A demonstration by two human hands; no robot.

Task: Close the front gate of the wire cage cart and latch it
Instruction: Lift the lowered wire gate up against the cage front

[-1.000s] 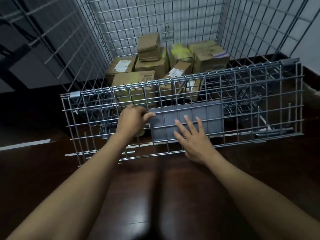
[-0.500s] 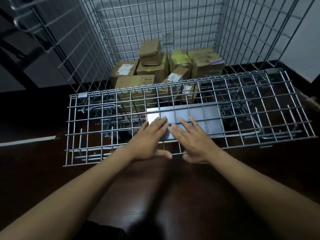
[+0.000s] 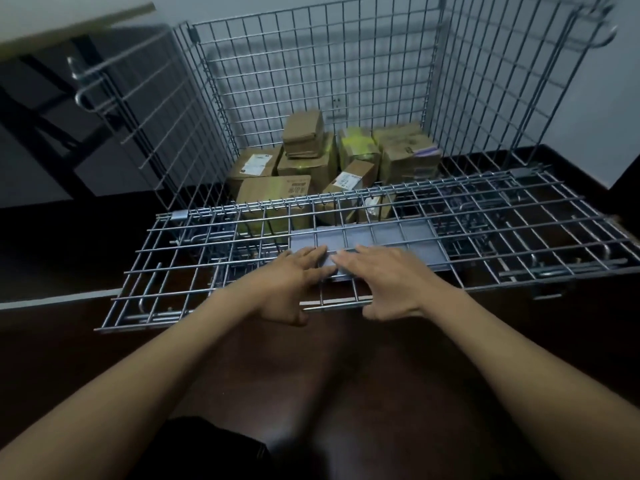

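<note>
The wire cage cart [image 3: 311,81] stands in front of me with its back and side walls upright. Its front gate [image 3: 485,237], a wire panel with a grey plate [image 3: 388,233] in the middle, is hinged along its far edge and tilts out toward me, nearly flat. My left hand [image 3: 294,282] and my right hand [image 3: 388,278] lie side by side on the gate's near middle. Fingers rest on top of the wires and both thumbs hook under the near edge bar [image 3: 336,306].
Several cardboard boxes [image 3: 311,161] are piled at the back of the cart floor. A dark wooden floor [image 3: 311,393] lies below me. A dark table frame [image 3: 45,116] stands at the left, beside the cart's left wall. A pale wall rises behind.
The gate has tipped farther toward me, from steep to nearly flat. My left hand let go of an upper wire and came down beside the right; both thumbs now hook under the near edge.
</note>
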